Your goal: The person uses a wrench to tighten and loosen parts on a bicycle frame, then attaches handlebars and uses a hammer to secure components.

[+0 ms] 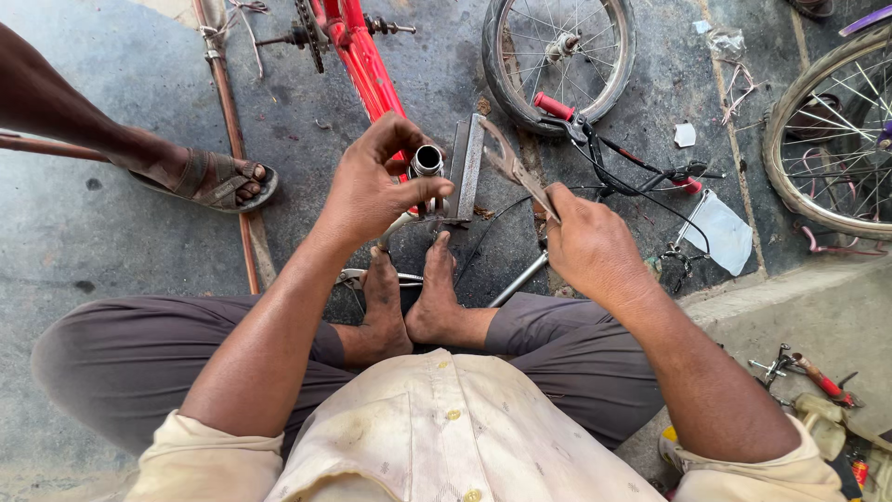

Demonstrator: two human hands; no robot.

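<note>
1. At centre frame, left hand (372, 191): thumb and fingertips pinched around a short metal tube (426, 161), open end facing up, held just above the person's bare feet (409, 297).
2. At 3 o'clock of the tube, right hand (590, 246): fingers clenched around the handles of rusty pliers (509, 165), whose jaws point toward 11 o'clock, near a flat metal file (467, 167) that lies just beside the tube.
3. At 12 o'clock of the left hand: red bicycle frame (367, 60) lying on the concrete floor (121, 93), with chainring (307, 33) at its upper end.
4. At 1 o'clock: small spoked wheel (557, 51) with tyre.
5. At 2 o'clock of the right hand: black handlebar (618, 158) with red grip and cables.
6. At 3 o'clock, frame edge: larger wheel (827, 130), partly cut off.
7. At 9 o'clock: another person's sandalled foot (218, 178), beside a thin rusty rod (232, 139).
8. At 5 o'clock: small tools (818, 376) on a raised step.
</note>
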